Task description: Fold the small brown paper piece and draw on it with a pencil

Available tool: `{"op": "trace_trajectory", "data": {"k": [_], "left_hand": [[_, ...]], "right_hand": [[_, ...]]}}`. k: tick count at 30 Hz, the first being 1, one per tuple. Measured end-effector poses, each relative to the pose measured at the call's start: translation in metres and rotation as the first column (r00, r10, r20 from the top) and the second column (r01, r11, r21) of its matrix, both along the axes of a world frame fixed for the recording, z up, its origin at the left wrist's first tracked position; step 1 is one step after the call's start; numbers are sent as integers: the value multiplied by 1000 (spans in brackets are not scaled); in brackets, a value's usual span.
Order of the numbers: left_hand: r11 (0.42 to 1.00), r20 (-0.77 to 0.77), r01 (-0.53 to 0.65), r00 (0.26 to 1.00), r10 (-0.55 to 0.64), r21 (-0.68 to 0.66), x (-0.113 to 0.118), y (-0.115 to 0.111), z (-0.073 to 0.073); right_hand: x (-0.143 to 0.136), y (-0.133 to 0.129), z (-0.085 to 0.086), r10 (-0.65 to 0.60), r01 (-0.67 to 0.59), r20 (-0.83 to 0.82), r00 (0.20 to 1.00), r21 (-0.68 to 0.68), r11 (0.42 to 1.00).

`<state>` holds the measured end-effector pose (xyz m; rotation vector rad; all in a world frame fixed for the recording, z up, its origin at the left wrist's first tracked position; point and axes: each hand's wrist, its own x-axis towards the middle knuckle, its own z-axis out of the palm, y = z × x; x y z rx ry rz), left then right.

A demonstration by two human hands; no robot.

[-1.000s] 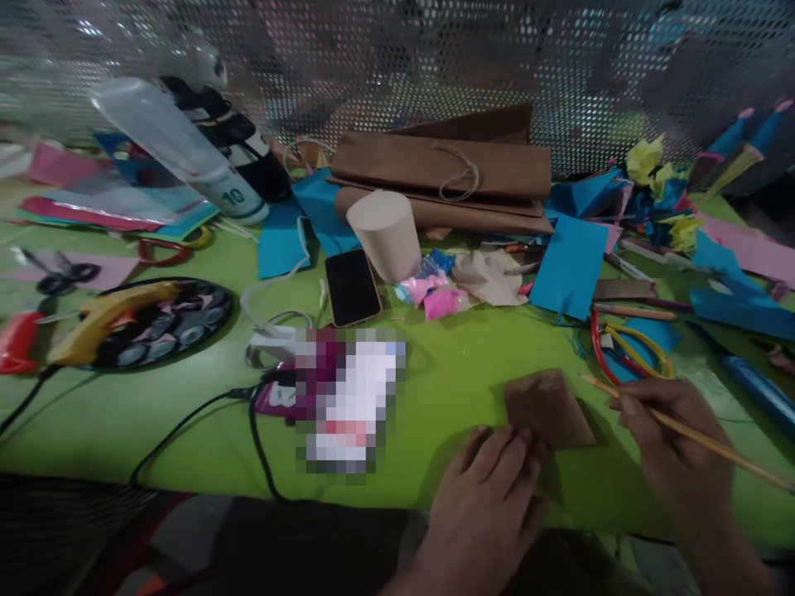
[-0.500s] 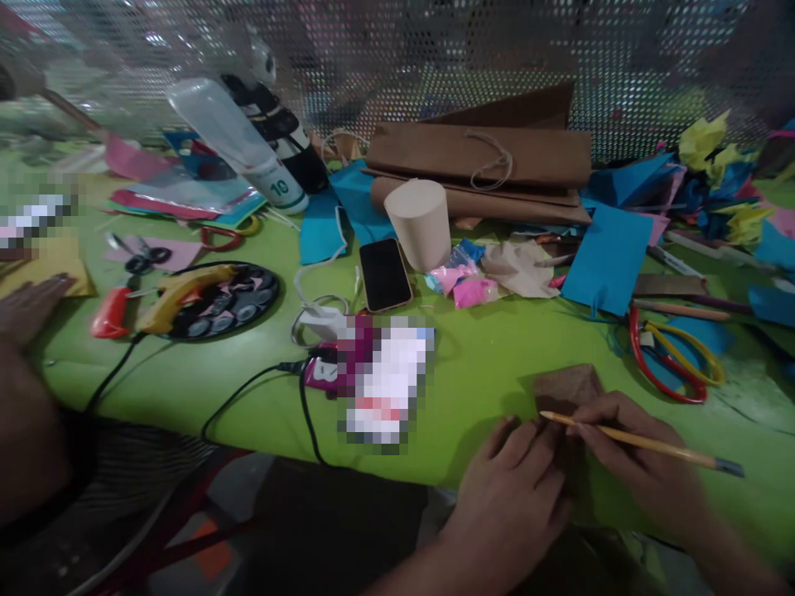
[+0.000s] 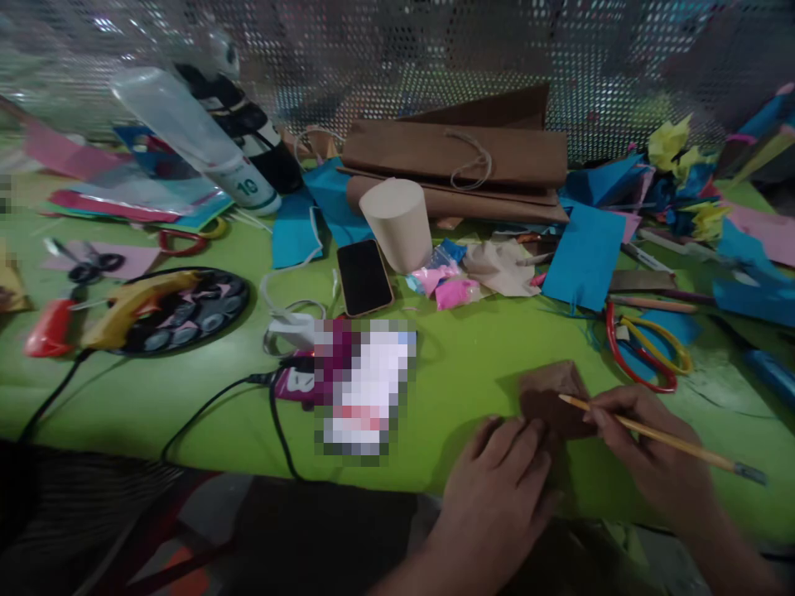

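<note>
A small folded piece of brown paper point(image 3: 546, 389) lies on the green table near its front edge. My left hand point(image 3: 497, 480) rests on the table at the paper's lower left, fingers spread and fingertips at its edge. In my right hand point(image 3: 652, 447) is a wooden pencil point(image 3: 676, 443), pinched between thumb and fingers. The pencil's tip points left, over the brown paper; whether it touches cannot be made out. Red and yellow scissors handles point(image 3: 643, 352) lie beyond my right hand.
Left of my hands are a blurred-out bright screen point(image 3: 373, 389), a power strip point(image 3: 304, 382), a black phone point(image 3: 365, 278) and a yellow glue gun point(image 3: 142, 302). Behind stand a beige cylinder point(image 3: 401, 228), a bottle point(image 3: 199, 141) and rolled brown paper point(image 3: 453, 157).
My right hand and the pencil have drawn back slightly from my left hand, showing more of the brown paper. The view has shifted right, and the other person's hand at the left has left view.
</note>
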<state>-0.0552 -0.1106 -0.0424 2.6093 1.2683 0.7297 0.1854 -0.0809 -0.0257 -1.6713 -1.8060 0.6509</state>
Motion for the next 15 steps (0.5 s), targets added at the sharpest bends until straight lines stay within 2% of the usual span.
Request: {"op": "trace_trajectory", "data": {"k": [6,10,12,15], "left_hand": [[1000,37,-11,999,11,5,1,-1,-2],[1000,21,-9,1000,9,5,1,-1,-2],[1000,-1,-4,1000,5,17,1,-1,-2],[999,-41,7,999,-6,45,0,-2,-4]], "right_hand": [[4,-4,5,-180,180,-4,984,62,982],[8,-6,8,-258,261,-51,965,73,963],[11,-9,9,-274,284,-104,956,100,954],[10,-13,11,-219,244,-196,956,115,963]]}}
